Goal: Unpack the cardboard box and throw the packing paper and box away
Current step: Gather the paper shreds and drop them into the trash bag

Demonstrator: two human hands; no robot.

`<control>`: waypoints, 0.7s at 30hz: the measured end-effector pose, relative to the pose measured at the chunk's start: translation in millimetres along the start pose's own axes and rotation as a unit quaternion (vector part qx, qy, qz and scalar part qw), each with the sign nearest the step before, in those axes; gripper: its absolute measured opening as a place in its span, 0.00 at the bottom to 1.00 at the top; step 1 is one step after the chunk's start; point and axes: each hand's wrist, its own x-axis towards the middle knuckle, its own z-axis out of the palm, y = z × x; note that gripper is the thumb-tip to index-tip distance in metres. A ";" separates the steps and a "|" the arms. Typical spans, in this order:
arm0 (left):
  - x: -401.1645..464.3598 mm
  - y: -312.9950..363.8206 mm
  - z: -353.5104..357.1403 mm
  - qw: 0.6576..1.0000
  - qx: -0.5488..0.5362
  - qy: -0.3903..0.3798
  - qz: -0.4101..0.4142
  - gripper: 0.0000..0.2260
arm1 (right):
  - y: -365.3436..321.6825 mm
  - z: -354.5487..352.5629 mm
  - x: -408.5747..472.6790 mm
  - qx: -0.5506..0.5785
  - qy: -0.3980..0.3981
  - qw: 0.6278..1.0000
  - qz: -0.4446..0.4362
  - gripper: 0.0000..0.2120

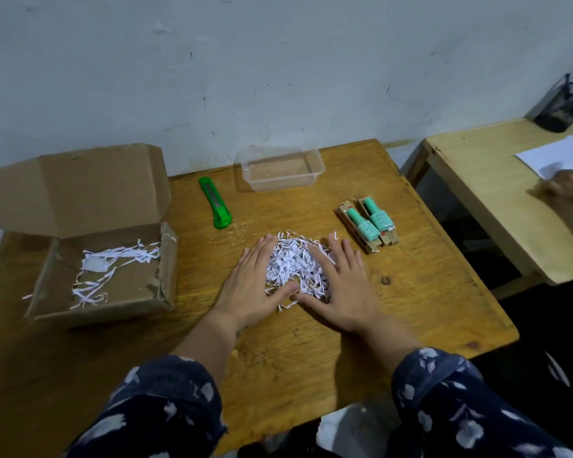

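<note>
A pile of shredded white packing paper [295,264] lies on the wooden table [411,292]. My left hand [250,285] and my right hand [339,282] lie flat with spread fingers on either side of the pile, cupping it between them, thumbs nearly touching at its near edge. The open cardboard box [90,233] stands at the left with its lid flap raised. A few paper strips and a small white piece [95,262] remain on its floor. Two teal bottles [369,221] in brown packets lie to the right of the pile.
A green utility knife [215,203] lies behind the pile, and a clear plastic tub [278,168] stands near the wall. A second table [497,200] at the right holds white paper [553,157], another person's hand [566,188] and a black mesh holder [563,105].
</note>
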 end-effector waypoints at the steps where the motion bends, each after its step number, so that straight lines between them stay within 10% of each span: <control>1: 2.5 -0.4 1.8 1.000 0.010 -0.001 0.006 0.42 | -0.6 2.8 1.5 -0.013 -0.001 1.000 -0.004 0.43; 10: 21.1 -14.0 -1.6 0.989 0.116 -0.055 0.070 0.41 | 1.4 -1.0 36.8 -0.104 -0.011 0.991 -0.089 0.36; 16: 6.9 -2.0 6.5 0.996 -0.082 0.027 0.023 0.24 | -5.1 8.2 27.7 0.047 0.032 0.994 -0.094 0.15; 21: -16.3 22.2 16.1 0.988 -0.138 0.057 -0.027 0.31 | -13.7 8.5 -2.9 0.092 0.044 0.994 -0.042 0.16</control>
